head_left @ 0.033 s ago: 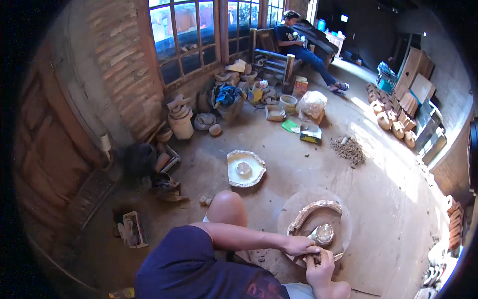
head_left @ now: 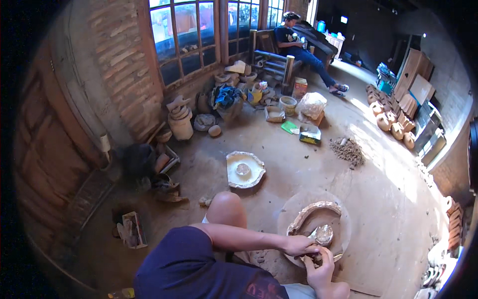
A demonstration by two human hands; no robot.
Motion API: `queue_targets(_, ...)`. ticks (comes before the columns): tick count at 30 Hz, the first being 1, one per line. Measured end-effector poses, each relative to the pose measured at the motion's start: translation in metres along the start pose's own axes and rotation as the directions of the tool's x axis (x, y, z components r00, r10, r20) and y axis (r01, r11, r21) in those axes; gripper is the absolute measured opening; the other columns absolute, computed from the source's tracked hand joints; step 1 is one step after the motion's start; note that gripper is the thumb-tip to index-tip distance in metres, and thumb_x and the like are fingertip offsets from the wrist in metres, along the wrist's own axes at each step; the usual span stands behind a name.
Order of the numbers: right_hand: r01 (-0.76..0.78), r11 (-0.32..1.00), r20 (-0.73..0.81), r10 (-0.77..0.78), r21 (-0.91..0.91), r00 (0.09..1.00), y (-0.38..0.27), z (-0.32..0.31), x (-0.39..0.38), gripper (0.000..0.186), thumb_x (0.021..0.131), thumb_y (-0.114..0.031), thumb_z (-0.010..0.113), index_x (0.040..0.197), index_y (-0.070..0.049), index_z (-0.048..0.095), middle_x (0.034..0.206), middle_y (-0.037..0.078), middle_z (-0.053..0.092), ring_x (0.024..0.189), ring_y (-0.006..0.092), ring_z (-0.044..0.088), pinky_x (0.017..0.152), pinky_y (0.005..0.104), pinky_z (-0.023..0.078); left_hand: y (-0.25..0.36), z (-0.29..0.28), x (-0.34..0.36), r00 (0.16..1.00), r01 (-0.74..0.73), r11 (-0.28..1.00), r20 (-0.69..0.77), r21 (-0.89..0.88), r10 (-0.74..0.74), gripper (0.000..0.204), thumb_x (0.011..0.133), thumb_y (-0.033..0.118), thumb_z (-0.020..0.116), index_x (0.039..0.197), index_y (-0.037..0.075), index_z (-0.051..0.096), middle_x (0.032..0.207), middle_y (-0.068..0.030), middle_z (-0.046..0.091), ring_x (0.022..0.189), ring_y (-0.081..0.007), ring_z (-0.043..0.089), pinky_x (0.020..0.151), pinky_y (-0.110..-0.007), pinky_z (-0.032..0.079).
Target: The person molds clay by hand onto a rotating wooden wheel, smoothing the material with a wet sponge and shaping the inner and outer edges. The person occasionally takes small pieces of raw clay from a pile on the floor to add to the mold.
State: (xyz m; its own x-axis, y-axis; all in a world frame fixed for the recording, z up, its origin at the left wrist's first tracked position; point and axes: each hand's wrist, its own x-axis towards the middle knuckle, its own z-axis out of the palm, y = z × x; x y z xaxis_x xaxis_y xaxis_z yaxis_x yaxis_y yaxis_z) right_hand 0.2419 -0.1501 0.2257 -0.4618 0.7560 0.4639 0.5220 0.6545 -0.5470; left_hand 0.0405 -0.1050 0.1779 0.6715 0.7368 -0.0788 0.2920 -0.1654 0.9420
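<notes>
My left hand (head_left: 302, 247) and my right hand (head_left: 322, 265) meet at the near edge of a round mould (head_left: 312, 211) with a broken-looking pale rim, lying on a round board (head_left: 287, 203). The fingers of both are curled on a dark brown lump (head_left: 309, 258), apparently clay, mostly hidden by them. Just beyond them, a pale round core (head_left: 323, 233) stands inside the mould. A second, white mould (head_left: 250, 178) with a small centre disc lies farther forward, beyond my bent left knee.
A person (head_left: 288, 45) reclines on a bench by the windows. Crumbled clay (head_left: 348, 152) is heaped ahead right. Pots, buckets and boxes (head_left: 274, 113) crowd the window wall. Rows of clay pots (head_left: 390, 120) and boards (head_left: 418, 89) line the right wall. A small box (head_left: 137, 229) sits at left.
My right hand and its fingers have shifted very slightly at the mould's edge. Otherwise the scene looks the same.
</notes>
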Motion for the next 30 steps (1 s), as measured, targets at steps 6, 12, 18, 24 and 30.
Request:
queue_targets(6, -0.605, 0.743, 0.388, 0.488, 0.287, 0.782, 0.017, -0.013, -0.010, 0.044, 0.099, -0.028, 0.073, 0.126, 0.006, 0.065, 0.103, 0.019, 0.073, 0.086, 0.0174, 0.070, 0.075, 0.0339, 0.057, 0.020, -0.008, -0.006, 0.975, -0.020, 0.999, 0.219, -0.031, 0.027, 0.060, 0.112, 0.053, 0.037, 0.124, -0.003, 0.056, 0.104, -0.0215, 0.069, 0.096, -0.0317, 0.068, 0.085, -0.044, 0.053)
queue_targets(12, -0.021, 0.972, 0.309, 0.094, -0.232, 0.946, 0.015, -0.004, -0.031, 0.034, 0.090, -0.025, 0.077, 0.108, 0.003, 0.068, 0.091, 0.021, 0.069, 0.078, 0.0322, 0.070, 0.066, 0.0426, 0.056, 0.022, 0.008, -0.016, 0.967, 0.150, 0.984, 0.220, -0.096, -0.126, 0.082, 0.110, 0.066, 0.022, 0.098, 0.000, 0.069, 0.088, -0.0117, 0.069, 0.079, -0.0242, 0.066, 0.076, -0.039, 0.054)
queue_targets(18, -0.262, 0.962, 0.067, 0.257, 0.081, 0.964, 0.000, -0.007, -0.020, 0.042, 0.088, -0.020, 0.078, 0.120, 0.005, 0.066, 0.111, 0.024, 0.068, 0.105, 0.0420, 0.067, 0.092, 0.0460, 0.055, 0.008, 0.002, -0.004, 0.984, 0.103, 0.961, 0.171, -0.257, -0.059, 0.051, 0.109, 0.048, 0.053, 0.124, -0.001, 0.059, 0.101, -0.0109, 0.067, 0.085, -0.0177, 0.064, 0.074, -0.039, 0.054)
queue_targets(24, -0.178, 0.983, 0.132, 0.170, 0.054, 0.977, 0.009, 0.000, -0.006, 0.051, 0.088, -0.020, 0.082, 0.127, 0.006, 0.063, 0.120, 0.025, 0.066, 0.110, 0.0429, 0.066, 0.097, 0.0465, 0.055, -0.025, 0.010, -0.001, 0.994, 0.105, 0.898, 0.031, -0.428, -0.102, 0.041, 0.111, 0.038, 0.052, 0.128, 0.002, 0.060, 0.092, -0.0020, 0.061, 0.079, -0.0103, 0.059, 0.066, -0.028, 0.051)
queue_targets(30, -0.135, 0.991, 0.117, 0.137, -0.021, 0.984, 0.025, 0.008, -0.023, 0.045, 0.088, -0.019, 0.081, 0.122, 0.006, 0.064, 0.113, 0.023, 0.066, 0.099, 0.0420, 0.070, 0.086, 0.0443, 0.059, -0.027, 0.003, 0.000, 0.951, 0.286, 0.720, 0.280, -0.632, -0.132, 0.033, 0.112, 0.037, 0.051, 0.120, 0.007, 0.061, 0.083, 0.0034, 0.052, 0.067, -0.0072, 0.048, 0.057, -0.026, 0.041)
